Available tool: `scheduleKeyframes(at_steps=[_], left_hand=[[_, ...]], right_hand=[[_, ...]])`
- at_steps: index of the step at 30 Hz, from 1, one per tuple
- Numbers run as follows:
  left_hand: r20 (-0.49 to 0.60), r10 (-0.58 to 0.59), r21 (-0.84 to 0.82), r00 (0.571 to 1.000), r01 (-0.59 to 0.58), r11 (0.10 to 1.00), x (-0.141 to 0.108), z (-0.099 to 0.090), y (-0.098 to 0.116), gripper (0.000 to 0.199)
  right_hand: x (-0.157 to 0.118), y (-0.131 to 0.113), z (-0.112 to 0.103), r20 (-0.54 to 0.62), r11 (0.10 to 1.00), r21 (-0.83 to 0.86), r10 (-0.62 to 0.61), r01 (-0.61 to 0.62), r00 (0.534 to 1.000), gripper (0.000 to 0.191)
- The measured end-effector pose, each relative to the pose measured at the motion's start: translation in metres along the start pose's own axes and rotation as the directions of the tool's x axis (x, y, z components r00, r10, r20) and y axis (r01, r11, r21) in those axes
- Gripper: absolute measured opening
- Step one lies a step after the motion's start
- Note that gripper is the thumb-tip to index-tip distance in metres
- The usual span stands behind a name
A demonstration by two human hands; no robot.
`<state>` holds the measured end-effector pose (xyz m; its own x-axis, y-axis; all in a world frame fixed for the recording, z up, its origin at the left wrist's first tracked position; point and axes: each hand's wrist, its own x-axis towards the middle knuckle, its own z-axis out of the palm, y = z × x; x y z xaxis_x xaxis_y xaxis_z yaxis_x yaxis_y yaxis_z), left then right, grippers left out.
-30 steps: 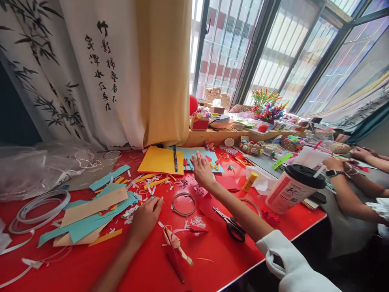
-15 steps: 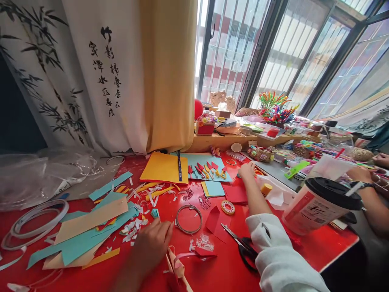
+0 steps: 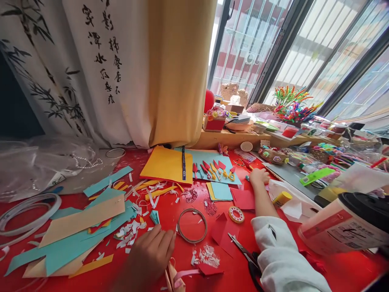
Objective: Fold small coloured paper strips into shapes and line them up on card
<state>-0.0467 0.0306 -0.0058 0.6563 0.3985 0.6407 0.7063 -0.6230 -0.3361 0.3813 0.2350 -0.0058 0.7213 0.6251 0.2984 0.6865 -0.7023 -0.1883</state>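
My left hand [image 3: 154, 247] is low in the middle of the view, fingers curled and closed on a folded peach paper piece [image 3: 174, 279]. A pink ribbon strip [image 3: 187, 273] runs from that piece to a small folded red paper [image 3: 210, 269]. My right hand [image 3: 259, 177] is stretched out to the far side of the red table, fingers curled down; what they hold is hidden. A small teal bit shows beside it. Black-handled scissors [image 3: 245, 250] lie partly under my right forearm. A metal ring [image 3: 192, 225] lies between my two arms.
Paper strips [image 3: 82, 221] and scraps cover the left side. Yellow sheets [image 3: 165, 164] and small paper pieces on a blue sheet [image 3: 235, 175] lie at the back. A tape roll [image 3: 236, 215] and yellow glue stick [image 3: 282, 198] lie near my right arm. A lidded cup [image 3: 343, 223] stands right.
The view has shifted, and the cup now sits closer to the right edge. My right hand is still at the far side, a little further right in view. My left hand stays at the folded paper.
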Motion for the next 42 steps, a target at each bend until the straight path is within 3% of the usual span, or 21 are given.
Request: scheduleKeyframes(at_steps=[4,9,13,15,16,18,19,20,21,23,27,32,37,40,42], left_hand=[[0.063,-0.087,-0.042,0.994,0.089,0.995,-0.003,0.0,0.001,0.018],[0.107,-0.196,-0.104,0.975,0.207,0.973,-0.005,0.001,0.002,0.02],[0.17,-0.337,-0.24,0.926,0.37,0.897,-0.005,0.0,0.002,0.024],[0.178,-0.452,-0.357,0.874,0.485,0.798,-0.002,-0.003,0.0,0.024],[0.181,-0.532,-0.429,0.827,0.553,0.715,0.0,-0.007,-0.001,0.024],[0.225,-0.688,-0.607,0.69,0.652,0.455,0.006,-0.016,-0.004,0.028],[0.272,-0.737,-0.692,0.618,0.658,0.296,0.009,-0.022,-0.005,0.031],[0.319,-0.759,-0.761,0.567,0.631,0.152,0.011,-0.028,-0.006,0.035],[0.362,-0.752,-0.804,0.551,0.593,0.048,0.013,-0.034,-0.006,0.038],[0.42,-0.7,-0.834,0.578,0.549,-0.047,0.012,-0.046,-0.006,0.039],[0.426,-0.621,-0.818,0.658,0.573,0.045,0.0,-0.062,0.0,0.029],[0.449,-0.587,-0.806,0.674,0.589,0.061,-0.017,-0.074,0.008,0.033],[0.402,-0.676,-0.76,0.617,0.637,0.129,-0.032,-0.089,0.009,0.024],[0.343,-0.771,-0.738,0.537,0.662,0.133,-0.043,-0.101,0.005,0.023],[0.326,-0.823,-0.767,0.466,0.639,0.059,-0.049,-0.107,0.003,0.024]], right_hand=[[-0.014,-0.007,-0.017,-0.01,0.982,0.177,0.072,-0.069,0.997,0.029],[-0.025,-0.031,-0.094,-0.12,0.867,0.495,0.0,0.06,0.993,0.032],[-0.066,-0.066,-0.158,-0.172,0.631,0.737,-0.174,0.243,0.97,0.035],[-0.113,-0.078,-0.173,-0.158,0.47,0.83,-0.316,0.3,0.935,0.033],[-0.142,-0.08,-0.176,-0.147,0.398,0.864,-0.385,0.308,0.911,0.031],[-0.206,-0.078,-0.175,-0.095,0.256,0.927,-0.55,0.275,0.83,0.024],[-0.236,-0.073,-0.173,-0.005,0.098,0.99,-0.693,0.1,0.721,0.022],[-0.264,-0.067,-0.171,0.063,0.017,0.996,-0.799,-0.082,0.598,0.021],[-0.287,-0.061,-0.169,0.107,0.001,0.978,-0.859,-0.209,0.501,0.02],[-0.321,-0.051,-0.166,0.15,0.007,0.945,-0.898,-0.328,0.413,0.021],[-0.345,-0.042,-0.166,0.206,0.015,0.915,-0.876,-0.403,0.435,0.023],[-0.358,-0.041,-0.171,0.216,-0.013,0.88,-0.88,-0.475,0.424,0.025],[-0.366,-0.034,-0.174,0.203,-0.048,0.866,-0.876,-0.498,0.438,0.021],[-0.364,-0.03,-0.173,0.185,-0.091,0.866,-0.855,-0.492,0.484,0.022],[-0.362,-0.028,-0.173,0.175,-0.112,0.868,-0.843,-0.483,0.509,0.025]])
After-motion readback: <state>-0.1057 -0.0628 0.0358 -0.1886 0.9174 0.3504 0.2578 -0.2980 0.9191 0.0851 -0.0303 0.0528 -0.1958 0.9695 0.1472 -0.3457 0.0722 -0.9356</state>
